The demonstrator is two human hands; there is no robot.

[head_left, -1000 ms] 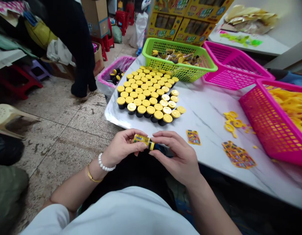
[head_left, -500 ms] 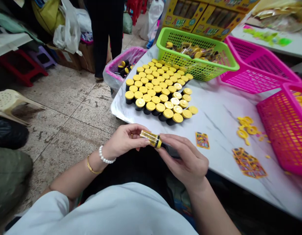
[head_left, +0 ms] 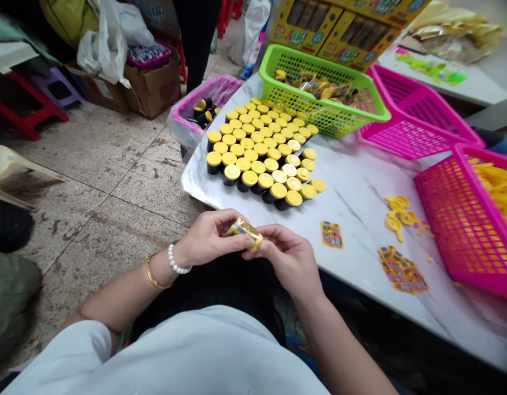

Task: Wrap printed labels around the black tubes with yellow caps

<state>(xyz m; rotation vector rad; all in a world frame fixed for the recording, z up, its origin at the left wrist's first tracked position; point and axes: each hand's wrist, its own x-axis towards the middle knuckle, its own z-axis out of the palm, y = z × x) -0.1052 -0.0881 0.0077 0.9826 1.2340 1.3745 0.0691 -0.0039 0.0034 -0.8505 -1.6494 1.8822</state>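
My left hand (head_left: 206, 238) and my right hand (head_left: 288, 260) meet in front of my lap, both closed on one small black bottle with a yellow cap and a yellow label (head_left: 245, 230). The bottle lies sideways between my fingertips, just off the near edge of the white marble table (head_left: 355, 197). Beyond my hands, a tight block of several upright black bottles with yellow caps (head_left: 263, 153) stands on the table's left end. A single loose label sticker (head_left: 332, 235) lies flat to the right of my right hand.
A green basket (head_left: 319, 90) of wrapped items sits behind the bottles. Pink baskets (head_left: 417, 118) stand at the right, one (head_left: 462, 219) holding yellow parts. Loose yellow rings (head_left: 397, 211) and a sticker pile (head_left: 402, 269) lie on the table. A lined pink bin (head_left: 204, 112) stands at the table's left; a person's legs (head_left: 198, 38) beyond.
My right hand has slid left along the bottle and closed over its capped end. The view has shifted slightly, and the person on the floor has walked further away.
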